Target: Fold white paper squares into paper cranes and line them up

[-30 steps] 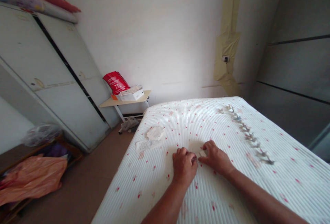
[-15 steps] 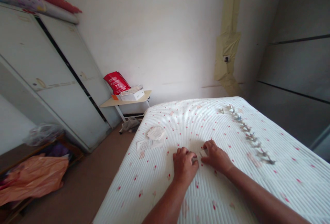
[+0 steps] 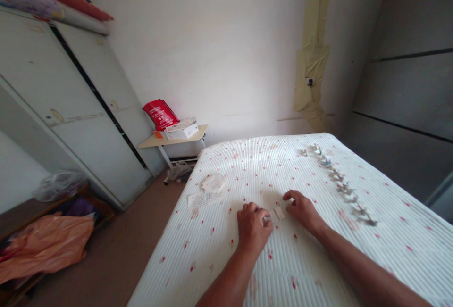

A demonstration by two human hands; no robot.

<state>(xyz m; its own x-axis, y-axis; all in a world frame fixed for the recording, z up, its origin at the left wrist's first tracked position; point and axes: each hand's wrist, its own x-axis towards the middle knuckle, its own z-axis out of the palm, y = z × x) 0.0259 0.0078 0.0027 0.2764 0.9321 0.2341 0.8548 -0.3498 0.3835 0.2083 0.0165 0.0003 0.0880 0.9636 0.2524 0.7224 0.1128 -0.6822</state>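
On the white bedspread [image 3: 212, 269] with red dots, a small folded paper [image 3: 279, 212] lies between my two hands. My left hand [image 3: 253, 224] has its fingers curled down at the left end of the paper, pressing on it. To the right, my right hand [image 3: 300, 210] is spread, its fingers apart, just beside the paper and holding nothing. Loose printed paper pieces [image 3: 213, 183] lie to the left. A row of small folded paper figures [image 3: 342, 186] runs diagonally along the right of the bed.
Behind the bed's left corner, a small table [image 3: 152, 141] bears a red bag [image 3: 160, 114] and a white box [image 3: 184, 131]. Metal cabinets [image 3: 88, 132] stand at the left. An orange cloth or bag [image 3: 49, 245] lies at the lower left.
My right hand has let go of the folded paper and moved slightly right, its fingers opening. More of the paper shows. My left hand has stayed in place.
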